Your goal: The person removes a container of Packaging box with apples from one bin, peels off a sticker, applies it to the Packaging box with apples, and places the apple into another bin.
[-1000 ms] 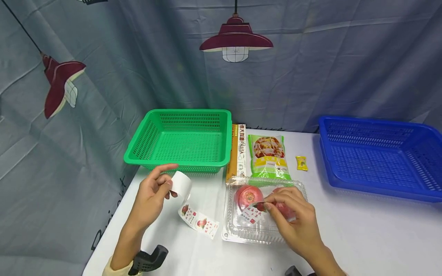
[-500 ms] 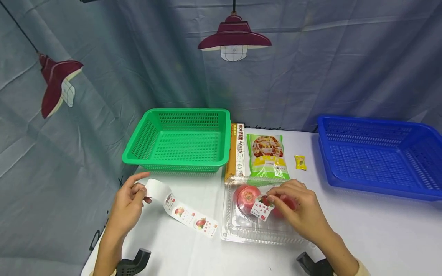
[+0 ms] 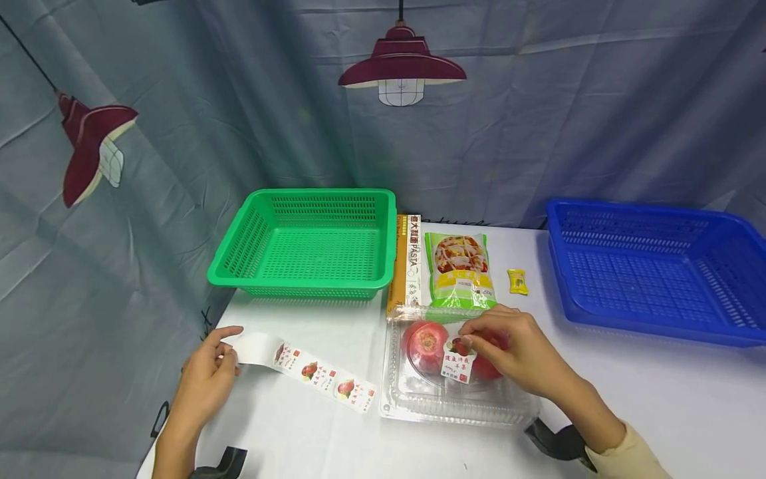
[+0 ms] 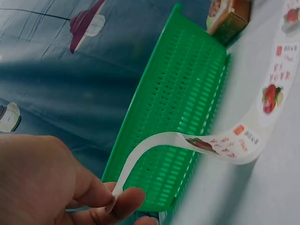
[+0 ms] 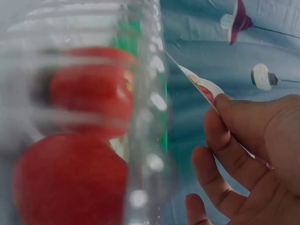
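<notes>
At the left, my left hand [image 3: 203, 382] pinches the blank white end of a sticker strip [image 3: 329, 382] between thumb and index finger. The strip curves down to the table, printed with red fruit pictures and writing. My right hand [image 3: 520, 349] pinches a single loose fruit sticker [image 3: 457, 366] by its top edge. Its printed side shows in the head view, and it overlaps the lid of a clear plastic box [image 3: 455, 409]. Round red fruits [image 3: 426, 344] sit inside the box. In the right wrist view the sticker [image 5: 202, 88] stands apart from the lid.
A green basket [image 3: 305, 291] stands at the back left, beside a pasta box [image 3: 413, 259]. Behind the clear box lie a green food bag [image 3: 461, 269] and a small yellow packet [image 3: 517, 282]. A blue basket [image 3: 646, 318] is at the right, before a grey curtain [image 3: 509, 146].
My left hand has moved left and down, drawing out the curled strip. My right hand has turned the sticker upright, face showing, and brought it slightly right over the box.
</notes>
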{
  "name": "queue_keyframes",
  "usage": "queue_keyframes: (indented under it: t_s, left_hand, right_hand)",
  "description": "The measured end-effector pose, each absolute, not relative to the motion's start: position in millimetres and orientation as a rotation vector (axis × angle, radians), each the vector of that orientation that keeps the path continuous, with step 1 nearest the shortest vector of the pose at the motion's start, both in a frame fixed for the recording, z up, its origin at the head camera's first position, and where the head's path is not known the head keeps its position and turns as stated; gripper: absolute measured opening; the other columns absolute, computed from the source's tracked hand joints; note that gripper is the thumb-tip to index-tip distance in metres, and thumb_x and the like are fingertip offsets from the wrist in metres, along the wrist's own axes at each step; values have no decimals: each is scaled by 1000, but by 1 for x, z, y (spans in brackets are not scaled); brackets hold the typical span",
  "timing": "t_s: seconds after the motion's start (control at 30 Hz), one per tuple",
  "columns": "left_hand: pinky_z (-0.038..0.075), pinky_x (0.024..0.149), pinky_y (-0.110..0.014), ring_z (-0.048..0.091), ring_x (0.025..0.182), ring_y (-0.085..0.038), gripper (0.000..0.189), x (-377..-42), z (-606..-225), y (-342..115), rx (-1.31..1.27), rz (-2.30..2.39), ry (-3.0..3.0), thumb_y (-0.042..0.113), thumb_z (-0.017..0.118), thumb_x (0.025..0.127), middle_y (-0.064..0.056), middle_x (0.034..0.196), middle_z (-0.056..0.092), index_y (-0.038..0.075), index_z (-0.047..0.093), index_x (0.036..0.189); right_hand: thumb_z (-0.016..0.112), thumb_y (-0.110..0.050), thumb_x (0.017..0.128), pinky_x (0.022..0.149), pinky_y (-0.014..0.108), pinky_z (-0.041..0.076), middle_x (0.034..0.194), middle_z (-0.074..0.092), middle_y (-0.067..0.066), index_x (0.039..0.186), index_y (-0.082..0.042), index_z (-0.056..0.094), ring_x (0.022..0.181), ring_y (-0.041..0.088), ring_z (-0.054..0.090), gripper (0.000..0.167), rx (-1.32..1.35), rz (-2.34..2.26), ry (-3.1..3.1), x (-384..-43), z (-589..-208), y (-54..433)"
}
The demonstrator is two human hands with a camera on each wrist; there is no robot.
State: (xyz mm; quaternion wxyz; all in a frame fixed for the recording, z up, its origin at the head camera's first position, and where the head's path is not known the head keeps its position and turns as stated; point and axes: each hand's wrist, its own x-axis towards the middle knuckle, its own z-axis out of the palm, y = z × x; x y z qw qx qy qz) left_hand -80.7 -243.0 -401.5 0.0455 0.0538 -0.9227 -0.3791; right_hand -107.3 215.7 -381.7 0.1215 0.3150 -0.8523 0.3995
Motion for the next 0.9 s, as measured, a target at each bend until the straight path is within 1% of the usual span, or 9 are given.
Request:
queue_keyframes:
  t_s: [0.1, 0.2, 0.3, 0.4, 0.53, 0.63, 0.7, 0.8, 0.9]
  left_hand:
    - [38, 47, -31, 49, 51, -17, 37, -80, -405, -245, 214, -1068, -2832, 3, 40, 99, -16, 95, 62, 4, 52, 134]
    - [34, 44, -32, 39, 45, -16, 38, -80, -407, -247, 276, -989, -2851, 5, 39, 98, -17, 100, 61, 4, 53, 133]
    - [34, 46, -33, 41, 48, -18, 39, -81, -409, -248, 328, -948, -2875, 5, 41, 96, -18, 100, 60, 3, 54, 132]
    - [37, 50, -36, 49, 57, -24, 40, -82, -412, -249, 357, -898, -2914, 6, 43, 95, -22, 101, 60, 1, 53, 133]
    - [40, 57, -43, 58, 76, -35, 41, -83, -415, -250, 352, -821, -2979, 7, 43, 95, -30, 110, 60, 1, 53, 133]
    - [42, 62, -49, 60, 87, -42, 40, -84, -417, -250, 333, -792, -3023, 9, 44, 95, -33, 118, 58, 1, 54, 133]
    - [43, 67, -54, 59, 96, -48, 40, -85, -419, -249, 323, -793, -3049, 11, 45, 96, -35, 124, 55, 0, 53, 134]
    - [43, 73, -59, 56, 104, -49, 41, -86, -420, -247, 313, -794, -3097, 14, 48, 96, -34, 125, 54, -1, 53, 134]
    - [44, 73, -59, 57, 101, -46, 42, -85, -421, -244, 325, -792, -3127, 17, 50, 96, -33, 121, 54, -1, 53, 134]
  right_hand:
    - [78, -2, 82, 69, 30, 47, 87, 69, -13, 91, -20, 74, 78, 7, 59, 20, 939, 1180, -2535, -109, -381, 216]
    - [78, -5, 83, 64, 30, 46, 86, 69, -12, 91, -21, 74, 76, 7, 56, 18, 950, 1174, -2581, -110, -380, 218]
    - [78, -6, 83, 65, 30, 47, 86, 68, -15, 90, -22, 73, 76, 6, 57, 18, 973, 1144, -2606, -113, -378, 220]
    - [78, -3, 82, 64, 28, 49, 86, 67, -16, 90, -20, 73, 76, 6, 57, 20, 1002, 1125, -2623, -117, -377, 221]
    - [77, -1, 83, 59, 24, 47, 84, 66, -16, 90, -19, 73, 72, 6, 54, 20, 1028, 1127, -2668, -123, -378, 223]
    - [75, -5, 86, 58, 24, 46, 82, 66, -16, 90, -20, 73, 71, 7, 53, 15, 1042, 1162, -2715, -127, -378, 223]
    - [73, -8, 89, 57, 25, 46, 82, 67, -16, 90, -20, 73, 71, 8, 54, 12, 1054, 1192, -2743, -129, -377, 224]
    - [72, -10, 91, 61, 27, 50, 82, 68, -15, 90, -20, 72, 76, 9, 59, 10, 1066, 1252, -2775, -133, -376, 225]
    - [71, -10, 91, 65, 29, 54, 82, 69, -14, 90, -19, 72, 79, 10, 63, 10, 1050, 1299, -2816, -136, -375, 225]
